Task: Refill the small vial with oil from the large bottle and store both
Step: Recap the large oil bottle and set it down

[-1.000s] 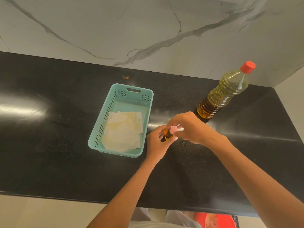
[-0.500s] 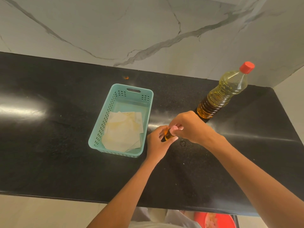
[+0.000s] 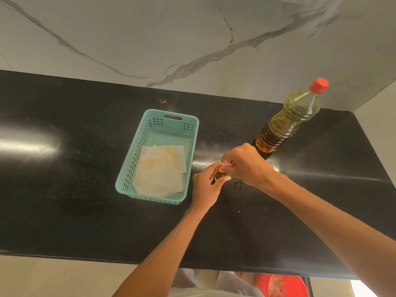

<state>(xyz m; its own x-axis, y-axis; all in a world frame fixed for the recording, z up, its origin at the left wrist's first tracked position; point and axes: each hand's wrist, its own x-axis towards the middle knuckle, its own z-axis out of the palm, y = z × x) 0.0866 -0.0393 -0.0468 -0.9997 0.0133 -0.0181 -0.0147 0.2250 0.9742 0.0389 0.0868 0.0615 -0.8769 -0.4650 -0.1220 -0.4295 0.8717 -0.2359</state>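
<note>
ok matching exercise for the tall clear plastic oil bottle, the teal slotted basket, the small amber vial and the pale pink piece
1. tall clear plastic oil bottle
2. teal slotted basket
3. small amber vial
4. pale pink piece

A. holds folded white paper
B. gripped by the left hand
C. stands upright, red cap on
D. pinched by the right hand

Pairs: 1-C, 2-A, 3-B, 4-D

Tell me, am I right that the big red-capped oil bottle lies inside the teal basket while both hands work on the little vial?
Not quite. The head view shows the large oil bottle standing on the black counter, right of the teal basket, not inside it. The left hand and right hand do work on the small vial.
</note>
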